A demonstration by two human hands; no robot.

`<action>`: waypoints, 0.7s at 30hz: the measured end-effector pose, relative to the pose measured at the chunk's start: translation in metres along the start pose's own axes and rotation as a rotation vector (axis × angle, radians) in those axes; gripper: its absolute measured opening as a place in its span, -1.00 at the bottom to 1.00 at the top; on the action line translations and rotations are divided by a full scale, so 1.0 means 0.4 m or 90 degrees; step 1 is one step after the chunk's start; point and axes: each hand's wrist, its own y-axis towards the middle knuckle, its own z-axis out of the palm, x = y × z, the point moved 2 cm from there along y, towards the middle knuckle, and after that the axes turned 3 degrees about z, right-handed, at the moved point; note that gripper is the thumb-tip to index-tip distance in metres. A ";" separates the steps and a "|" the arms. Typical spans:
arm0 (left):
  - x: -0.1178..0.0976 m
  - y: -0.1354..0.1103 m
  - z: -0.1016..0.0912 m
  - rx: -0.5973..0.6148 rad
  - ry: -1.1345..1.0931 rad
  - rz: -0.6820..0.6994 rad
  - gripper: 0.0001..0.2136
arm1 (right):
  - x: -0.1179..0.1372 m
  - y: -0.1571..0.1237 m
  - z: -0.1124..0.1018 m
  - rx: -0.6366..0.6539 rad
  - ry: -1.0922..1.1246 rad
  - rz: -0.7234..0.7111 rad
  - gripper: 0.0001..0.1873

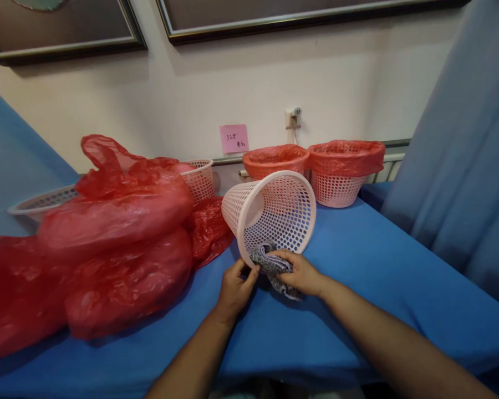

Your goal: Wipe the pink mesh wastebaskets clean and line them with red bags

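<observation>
The left hand (236, 288) pinches, and the right hand (301, 274), clutching a crumpled grey fabric cloth (274, 263), meets the lower rim of a pale-pink perforated plastic basket (270, 213). Tipped on a blue-covered table (341, 249), it probably handles light and stiff, best held by that rim.

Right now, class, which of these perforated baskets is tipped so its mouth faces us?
The unlined pink basket at centre, its rim in the left hand, a grey cloth against it. The other baskets open upward.
</observation>
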 end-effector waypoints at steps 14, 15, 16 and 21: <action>-0.001 0.004 -0.007 -0.042 0.068 -0.005 -0.73 | -0.049 -0.004 -0.115 -0.145 -0.314 0.166 -0.48; 0.005 0.004 0.001 0.000 0.061 -0.007 -0.75 | -0.047 -0.002 -0.088 -0.107 -0.242 0.142 -0.47; 0.011 0.005 0.009 0.045 0.052 -0.011 -0.76 | -0.044 0.000 -0.063 -0.076 -0.155 0.120 -0.45; 0.020 0.001 0.033 0.195 0.020 -0.010 -0.82 | -0.046 0.011 -0.020 0.032 0.116 0.086 -0.42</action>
